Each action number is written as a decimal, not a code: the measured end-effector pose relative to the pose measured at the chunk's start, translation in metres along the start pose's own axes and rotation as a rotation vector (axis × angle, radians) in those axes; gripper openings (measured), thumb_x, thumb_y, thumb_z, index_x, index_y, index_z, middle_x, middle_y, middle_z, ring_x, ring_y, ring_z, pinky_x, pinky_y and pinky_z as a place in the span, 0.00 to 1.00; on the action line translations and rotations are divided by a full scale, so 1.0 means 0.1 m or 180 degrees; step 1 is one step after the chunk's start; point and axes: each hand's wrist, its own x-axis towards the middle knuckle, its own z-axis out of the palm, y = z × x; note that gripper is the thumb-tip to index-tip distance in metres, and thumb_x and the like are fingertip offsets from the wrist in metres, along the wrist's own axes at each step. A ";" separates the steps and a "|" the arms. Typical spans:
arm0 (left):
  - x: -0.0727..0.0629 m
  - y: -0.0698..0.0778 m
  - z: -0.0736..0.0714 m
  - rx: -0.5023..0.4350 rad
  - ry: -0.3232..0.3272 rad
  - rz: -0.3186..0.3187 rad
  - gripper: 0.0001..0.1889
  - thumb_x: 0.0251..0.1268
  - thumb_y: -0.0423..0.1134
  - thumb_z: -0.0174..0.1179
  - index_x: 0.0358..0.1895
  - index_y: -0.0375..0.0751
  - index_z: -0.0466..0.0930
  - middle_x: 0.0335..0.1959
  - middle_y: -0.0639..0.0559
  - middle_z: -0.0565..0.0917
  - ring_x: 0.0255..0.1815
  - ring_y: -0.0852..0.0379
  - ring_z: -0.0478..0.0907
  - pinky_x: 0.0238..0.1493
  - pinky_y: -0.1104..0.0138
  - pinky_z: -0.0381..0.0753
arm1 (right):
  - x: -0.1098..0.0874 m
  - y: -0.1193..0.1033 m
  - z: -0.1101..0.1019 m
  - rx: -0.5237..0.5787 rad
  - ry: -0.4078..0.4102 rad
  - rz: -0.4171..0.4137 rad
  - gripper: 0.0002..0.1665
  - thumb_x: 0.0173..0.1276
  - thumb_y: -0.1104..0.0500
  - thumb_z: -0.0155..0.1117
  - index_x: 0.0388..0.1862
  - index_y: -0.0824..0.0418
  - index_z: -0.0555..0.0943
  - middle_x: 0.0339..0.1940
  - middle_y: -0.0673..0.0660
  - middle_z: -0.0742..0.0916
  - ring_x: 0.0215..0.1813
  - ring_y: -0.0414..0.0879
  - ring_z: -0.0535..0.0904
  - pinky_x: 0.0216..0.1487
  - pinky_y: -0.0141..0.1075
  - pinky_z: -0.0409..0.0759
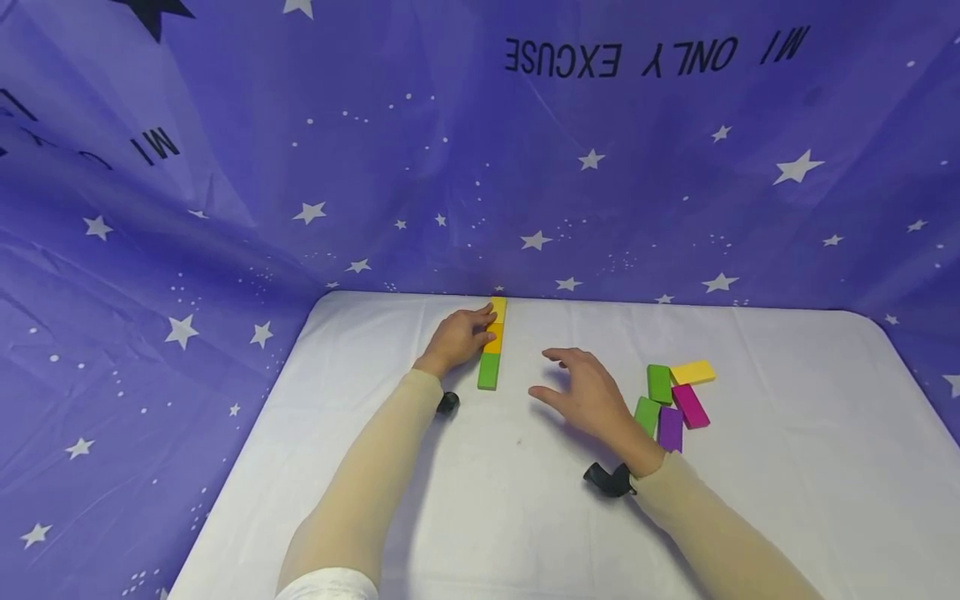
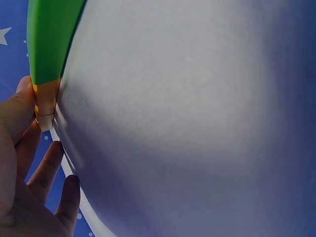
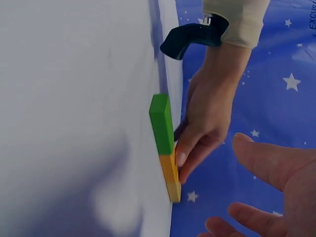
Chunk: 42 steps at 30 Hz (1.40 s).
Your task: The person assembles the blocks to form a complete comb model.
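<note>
Three wooden blocks lie end to end in a straight row on the white table: a green block nearest me, an orange block in the middle and a yellow block at the far end. My left hand touches the row's left side, thumb at the orange block and index fingertip by the yellow one. In the left wrist view its other fingers are spread. My right hand hovers right of the row, thumb and fingers apart, holding nothing.
Right of my right hand lies a loose group: two green blocks, a yellow block, a magenta block and a purple block. A purple star-patterned cloth hangs behind the table, close to the row's far end.
</note>
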 end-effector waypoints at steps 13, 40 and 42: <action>-0.01 0.02 0.00 -0.0007 -0.0023 -0.0009 0.24 0.72 0.45 0.62 0.70 0.47 0.75 0.75 0.60 0.67 0.75 0.49 0.65 0.76 0.56 0.60 | -0.37 0.36 -0.22 -0.0390 0.0203 0.0124 0.38 0.59 0.47 0.77 0.64 0.65 0.78 0.60 0.66 0.83 0.62 0.63 0.75 0.59 0.58 0.78; -0.04 0.02 0.00 -0.0054 -0.0030 -0.0019 0.24 0.72 0.45 0.62 0.69 0.49 0.75 0.75 0.59 0.67 0.74 0.48 0.65 0.76 0.55 0.60 | -0.52 0.52 -0.13 -0.1318 0.0108 0.0198 0.42 0.55 0.40 0.78 0.56 0.71 0.82 0.41 0.69 0.82 0.45 0.62 0.75 0.42 0.52 0.76; -0.03 0.02 0.00 -0.0056 -0.0019 -0.0019 0.24 0.72 0.45 0.62 0.69 0.49 0.75 0.75 0.60 0.68 0.74 0.49 0.66 0.76 0.55 0.60 | -0.50 0.53 -0.12 -0.1302 0.0096 0.0153 0.42 0.55 0.41 0.78 0.57 0.71 0.81 0.41 0.68 0.82 0.45 0.62 0.75 0.41 0.51 0.76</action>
